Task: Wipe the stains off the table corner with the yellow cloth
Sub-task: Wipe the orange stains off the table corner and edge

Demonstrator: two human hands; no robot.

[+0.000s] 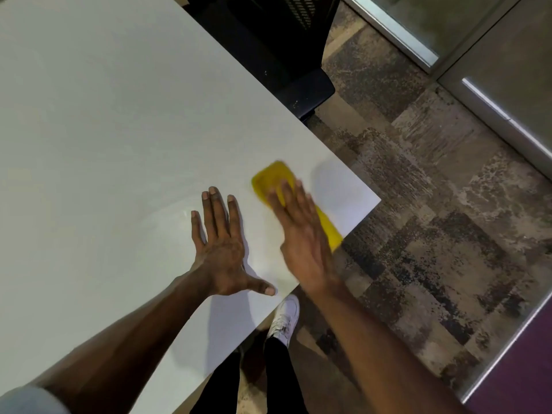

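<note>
Yellow cloth (270, 177) lies under right hand (301, 234).

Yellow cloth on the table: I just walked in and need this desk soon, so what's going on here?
A person is wiping the white table near its corner. The right hand presses flat on the yellow cloth, blurred as if mid-swipe. The left hand rests spread on the tabletop beside it, holding nothing. No stains are clearly visible.

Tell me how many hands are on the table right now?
2. The left hand lies flat with fingers spread, empty. The right hand presses flat on the yellow cloth near the table corner.
</note>
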